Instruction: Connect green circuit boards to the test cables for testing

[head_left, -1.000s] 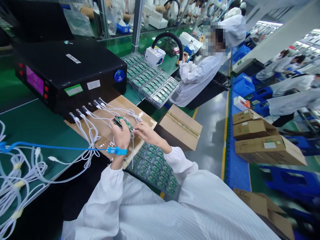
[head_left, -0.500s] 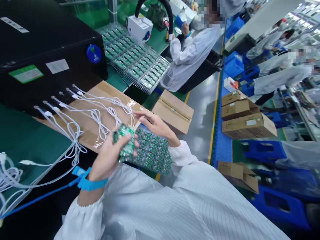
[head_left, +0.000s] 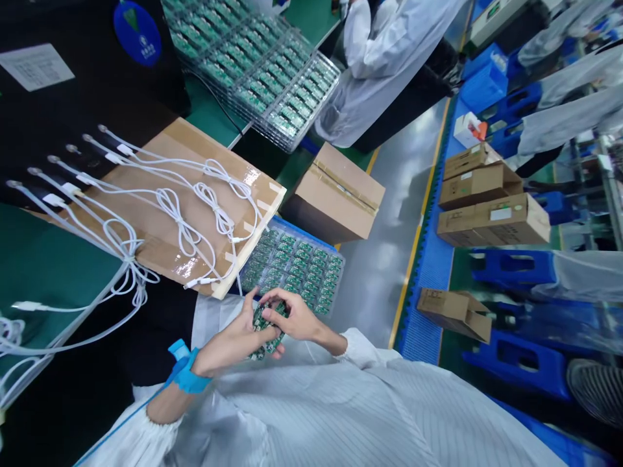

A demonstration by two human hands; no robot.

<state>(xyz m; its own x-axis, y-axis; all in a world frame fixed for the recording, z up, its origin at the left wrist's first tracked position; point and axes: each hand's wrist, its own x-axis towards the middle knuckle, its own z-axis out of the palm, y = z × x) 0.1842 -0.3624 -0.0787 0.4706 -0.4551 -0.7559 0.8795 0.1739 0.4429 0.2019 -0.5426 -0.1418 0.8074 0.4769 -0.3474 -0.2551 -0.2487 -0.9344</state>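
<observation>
My left hand (head_left: 237,338), with a blue wrist strap (head_left: 191,371) on its wrist, is closed around green circuit boards (head_left: 263,324) close to my body. My right hand (head_left: 296,316) grips the same boards from the other side, its thumb and fingers on their upper edge. How many boards are held I cannot tell. Just beyond my hands is a clear tray of circuit boards (head_left: 304,269), set out in rows. To its left, white cables (head_left: 187,227) lie coiled on a brown cardboard sheet (head_left: 146,178).
A black box (head_left: 97,97) with cable plugs in its side stands at the left. Stacked clear trays (head_left: 272,78) of boards sit on the green bench behind. A closed carton (head_left: 341,188) is beyond the near tray. A co-worker's white sleeve (head_left: 360,39) shows at the top.
My right hand has come down from above the tray onto the boards in my left hand. Both hands now sit lower and nearer my body. The view has shifted.
</observation>
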